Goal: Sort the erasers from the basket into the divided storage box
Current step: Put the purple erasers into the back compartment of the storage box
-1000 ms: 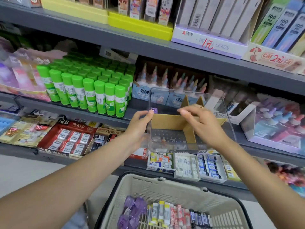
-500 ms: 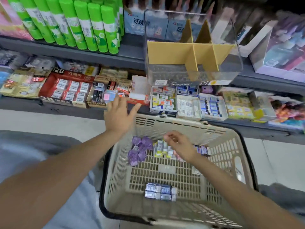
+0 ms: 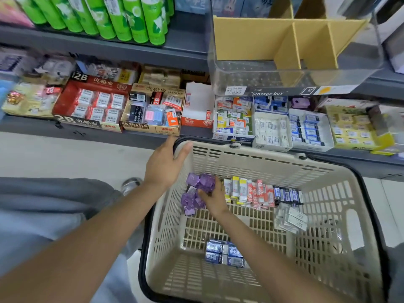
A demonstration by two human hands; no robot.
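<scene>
Head camera, looking down: a beige plastic basket (image 3: 258, 162) with a black rim sits on the floor in front of a grey shop shelf (image 3: 131, 51). The left hand (image 3: 166, 165) rests at the basket's far-left corner, fingers straight and loosely spread, holding nothing. The right hand (image 3: 213, 196) is down inside the basket at a heap of purple erasers (image 3: 196, 182) against the far wall; its fingers are curled into the heap, but whether they have closed on one I cannot tell — the back of the hand hides them.

Just to the right of that hand a row of erasers stands along the same wall: yellow-and-white erasers (image 3: 237, 190), then red-and-white erasers (image 3: 260, 193), then dark blue erasers (image 3: 286, 194). A few white erasers (image 3: 291, 219) lie loose below the dark blue ones, and a small block of blue-wrapped erasers (image 3: 225, 253) lies apart, nearer the person.

Up on the shelf, above and beyond the basket, stands the clear storage box (image 3: 240, 77), split by tan cardboard dividers (image 3: 288, 49); the compartments in view hold nothing. Green glue sticks (image 3: 131, 18) stand to its left. On the lower shelf, open cartons of boxed erasers (image 3: 94, 106) line the edge just behind the basket.
</scene>
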